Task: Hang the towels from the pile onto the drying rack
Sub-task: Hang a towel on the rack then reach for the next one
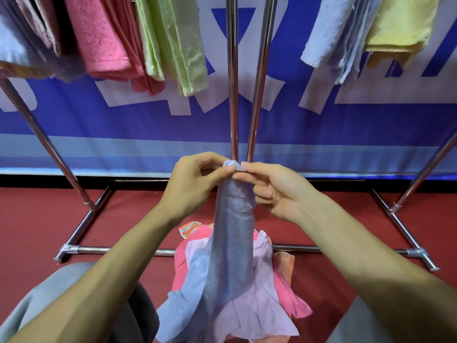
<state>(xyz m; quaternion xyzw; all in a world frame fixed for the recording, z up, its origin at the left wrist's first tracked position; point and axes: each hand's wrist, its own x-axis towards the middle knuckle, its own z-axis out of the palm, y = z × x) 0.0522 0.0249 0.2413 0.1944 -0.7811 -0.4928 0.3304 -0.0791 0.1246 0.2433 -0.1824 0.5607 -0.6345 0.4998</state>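
Observation:
A grey-blue towel (231, 233) hangs down in a long narrow drape from its top corner. My left hand (193, 186) and my right hand (274, 191) both pinch that corner, fingertips nearly touching, in front of the metal drying rack's two centre poles (233, 95). The towel's lower end still lies on the pile (262, 300) of lilac, pink and orange towels on the red floor below. Pink (103, 38), green (173, 43), light blue (331, 38) and yellow (400, 23) towels hang from the rack at the top.
The rack's slanted legs (44, 142) and floor bars (118, 249) frame the pile on the left and right. A blue and white banner (138, 125) stands behind the rack. My knees in grey trousers (49, 293) flank the pile.

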